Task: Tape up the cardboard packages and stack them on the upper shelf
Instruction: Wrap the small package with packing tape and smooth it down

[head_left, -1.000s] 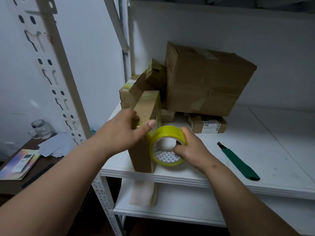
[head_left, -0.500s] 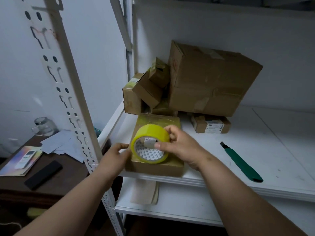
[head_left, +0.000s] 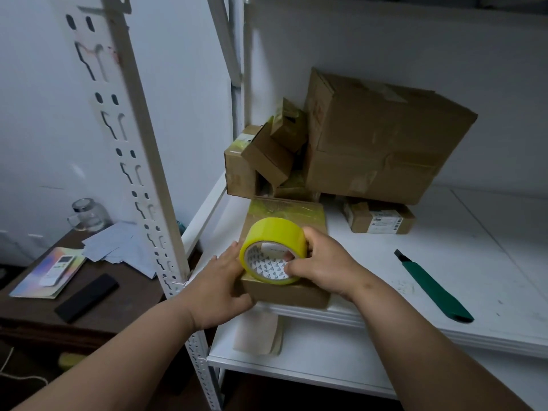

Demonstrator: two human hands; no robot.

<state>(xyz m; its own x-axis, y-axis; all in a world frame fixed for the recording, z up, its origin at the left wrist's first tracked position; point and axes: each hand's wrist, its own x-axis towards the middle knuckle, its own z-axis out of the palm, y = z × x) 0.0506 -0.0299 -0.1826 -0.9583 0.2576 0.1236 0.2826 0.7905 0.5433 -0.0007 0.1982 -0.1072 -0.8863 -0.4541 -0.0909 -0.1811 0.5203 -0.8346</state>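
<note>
While the white metal shelving unit [head_left: 462, 295] fills most of the view, its slotted upright [head_left: 139, 161] rising at the left, the biggest thing on its shelf is a large, creased cardboard box [head_left: 382, 140] pushed against the back wall, patched with strips of tape. Left of it small cardboard boxes [head_left: 267, 152] lie in a jumbled heap, some tilted, and a flat labelled parcel [head_left: 379, 222] sits under the large box's front edge. At the shelf's front left corner lies the flat cardboard package [head_left: 284, 292], its far end covered with glossy yellowish tape, its near edge flush with the shelf lip. The left hand [head_left: 221, 287] wraps the package's near left corner, thumb on top and fingers curled against the side. The right hand [head_left: 323, 266] holds a roll of yellow tape [head_left: 274, 249] upright on the package top, thumb inside the white patterned core and fingers curled over the smooth outer band; the roll touches the left hand's thumb. Well to the right on the shelf lies a slim green utility knife [head_left: 433, 287], apart from everything. On the shelf below, a pale folded piece [head_left: 258, 336] lies under the package. Left of the shelving, a dark wooden counter [head_left: 98, 318] carries scattered paper sheets [head_left: 118, 244], a booklet [head_left: 49, 272], a black bar-shaped object [head_left: 87, 298] and a glass jar [head_left: 86, 215].
</note>
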